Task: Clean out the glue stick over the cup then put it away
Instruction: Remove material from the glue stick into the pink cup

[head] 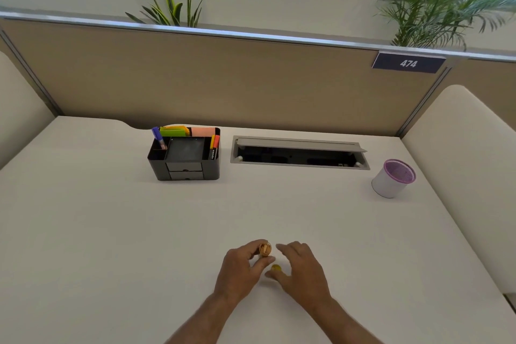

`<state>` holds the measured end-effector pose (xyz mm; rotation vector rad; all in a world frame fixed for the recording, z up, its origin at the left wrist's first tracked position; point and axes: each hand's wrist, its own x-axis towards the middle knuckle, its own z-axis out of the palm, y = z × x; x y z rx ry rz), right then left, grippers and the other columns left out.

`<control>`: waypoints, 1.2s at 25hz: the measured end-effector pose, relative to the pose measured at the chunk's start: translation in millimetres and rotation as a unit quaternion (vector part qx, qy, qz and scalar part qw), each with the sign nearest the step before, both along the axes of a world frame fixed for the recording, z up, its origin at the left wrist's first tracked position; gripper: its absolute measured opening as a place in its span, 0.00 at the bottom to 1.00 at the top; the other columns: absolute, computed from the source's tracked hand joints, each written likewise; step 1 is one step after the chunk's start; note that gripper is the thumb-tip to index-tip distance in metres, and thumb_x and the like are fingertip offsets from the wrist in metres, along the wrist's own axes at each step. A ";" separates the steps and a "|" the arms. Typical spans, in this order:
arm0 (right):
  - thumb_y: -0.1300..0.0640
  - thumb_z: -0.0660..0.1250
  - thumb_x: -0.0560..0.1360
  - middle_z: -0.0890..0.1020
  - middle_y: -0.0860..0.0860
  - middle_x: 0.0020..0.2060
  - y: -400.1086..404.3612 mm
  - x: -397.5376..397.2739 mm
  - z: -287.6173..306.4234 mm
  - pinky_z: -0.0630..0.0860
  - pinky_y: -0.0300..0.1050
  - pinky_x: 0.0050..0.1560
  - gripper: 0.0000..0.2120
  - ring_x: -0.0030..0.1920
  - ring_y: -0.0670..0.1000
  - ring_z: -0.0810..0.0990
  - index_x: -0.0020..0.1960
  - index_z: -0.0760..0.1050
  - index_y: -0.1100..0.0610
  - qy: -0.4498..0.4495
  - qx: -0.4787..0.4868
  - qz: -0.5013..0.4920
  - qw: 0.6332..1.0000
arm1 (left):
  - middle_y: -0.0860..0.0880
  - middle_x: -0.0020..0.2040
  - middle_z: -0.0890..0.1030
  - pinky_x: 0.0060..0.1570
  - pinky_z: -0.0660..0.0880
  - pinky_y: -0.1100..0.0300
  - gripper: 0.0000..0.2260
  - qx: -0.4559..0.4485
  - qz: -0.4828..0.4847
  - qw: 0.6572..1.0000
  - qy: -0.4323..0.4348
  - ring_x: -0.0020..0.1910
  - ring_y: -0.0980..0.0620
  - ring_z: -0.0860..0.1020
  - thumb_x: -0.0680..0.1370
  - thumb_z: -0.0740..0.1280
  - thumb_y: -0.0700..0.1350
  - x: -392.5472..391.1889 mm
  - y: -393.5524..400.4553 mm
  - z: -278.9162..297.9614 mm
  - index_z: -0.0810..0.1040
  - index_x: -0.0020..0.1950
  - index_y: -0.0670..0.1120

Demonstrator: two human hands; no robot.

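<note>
White bench inside a partitioned cubicle, near edge; left hand, its grip clamped on the uncapped glue stick; right hand, grip apart, over the yellow cap. Tube judged light, rigid, smooth, best held round the barrel; cup stands well apart at right, desk organizer at rear, with open bench between.
</note>
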<state>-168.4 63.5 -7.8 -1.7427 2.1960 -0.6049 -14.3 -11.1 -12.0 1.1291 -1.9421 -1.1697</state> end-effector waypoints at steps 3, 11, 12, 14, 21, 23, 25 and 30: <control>0.52 0.76 0.67 0.81 0.44 0.54 -0.6 -0.5 13.3 0.77 0.39 0.48 0.23 0.53 0.47 0.78 0.62 0.77 0.50 -0.062 -0.060 -0.031 0.996 | 0.64 0.48 0.84 0.53 0.79 0.59 0.14 -0.010 -0.009 1.000 0.019 0.50 0.64 0.81 0.72 0.76 0.52 -16.8 -2.0 10.1 0.82 0.56 0.56; 0.63 0.73 0.70 0.85 0.40 0.43 -8.8 -37.4 37.3 0.82 0.46 0.42 0.16 0.45 0.43 0.83 0.53 0.78 0.48 -0.184 -0.147 -0.147 0.961 | 0.66 0.47 0.84 0.50 0.79 0.61 0.12 -0.044 -0.081 0.994 0.053 0.49 0.62 0.82 0.72 0.73 0.58 -81.2 -16.9 38.1 0.81 0.54 0.60; 0.63 0.74 0.70 0.85 0.40 0.43 -8.6 -46.7 38.7 0.82 0.45 0.43 0.16 0.45 0.43 0.84 0.53 0.78 0.47 -0.189 -0.150 -0.156 0.958 | 0.68 0.49 0.83 0.51 0.78 0.64 0.14 -0.054 -0.099 0.993 0.035 0.51 0.63 0.81 0.72 0.71 0.62 -89.6 -21.0 38.2 0.79 0.55 0.62; 0.60 0.75 0.70 0.85 0.41 0.43 -8.5 -67.9 42.3 0.83 0.46 0.43 0.15 0.46 0.43 0.84 0.53 0.77 0.49 -0.182 -0.148 -0.174 0.956 | 0.69 0.56 0.81 0.55 0.75 0.67 0.22 -0.089 -0.134 0.987 -0.029 0.56 0.63 0.79 0.72 0.64 0.71 -106.6 -30.9 33.8 0.75 0.62 0.64; 0.58 0.78 0.69 0.85 0.47 0.44 -15.5 -173.7 68.8 0.84 0.45 0.45 0.15 0.43 0.47 0.83 0.54 0.79 0.54 -0.111 -0.176 -0.259 0.943 | 0.52 0.79 0.58 0.74 0.53 0.51 0.38 -0.188 -0.204 0.927 -0.254 0.78 0.50 0.55 0.74 0.55 0.73 -187.7 -61.0 1.0 0.54 0.78 0.54; 0.59 0.78 0.69 0.85 0.51 0.45 -17.9 -211.4 73.9 0.83 0.45 0.45 0.15 0.43 0.50 0.83 0.54 0.79 0.56 -0.088 -0.178 -0.298 0.934 | 0.51 0.80 0.57 0.75 0.51 0.49 0.36 -0.220 -0.220 0.908 -0.279 0.78 0.49 0.54 0.76 0.56 0.71 -211.2 -65.7 -7.8 0.52 0.78 0.54; 0.59 0.78 0.69 0.84 0.52 0.44 -19.9 -247.0 78.2 0.79 0.44 0.44 0.15 0.43 0.53 0.82 0.54 0.79 0.55 -0.056 -0.174 -0.327 0.927 | 0.50 0.80 0.56 0.75 0.50 0.46 0.36 -0.250 -0.238 0.890 -0.298 0.78 0.49 0.52 0.77 0.54 0.70 -228.8 -68.4 -15.9 0.52 0.78 0.52; 0.60 0.76 0.70 0.80 0.52 0.42 -30.2 -316.7 86.3 0.73 0.44 0.44 0.13 0.42 0.56 0.80 0.54 0.81 0.56 0.011 -0.164 -0.358 0.919 | 0.49 0.81 0.49 0.76 0.43 0.41 0.41 -0.288 -0.265 0.858 -0.331 0.79 0.47 0.46 0.74 0.43 0.74 -258.7 -70.5 -36.8 0.47 0.79 0.50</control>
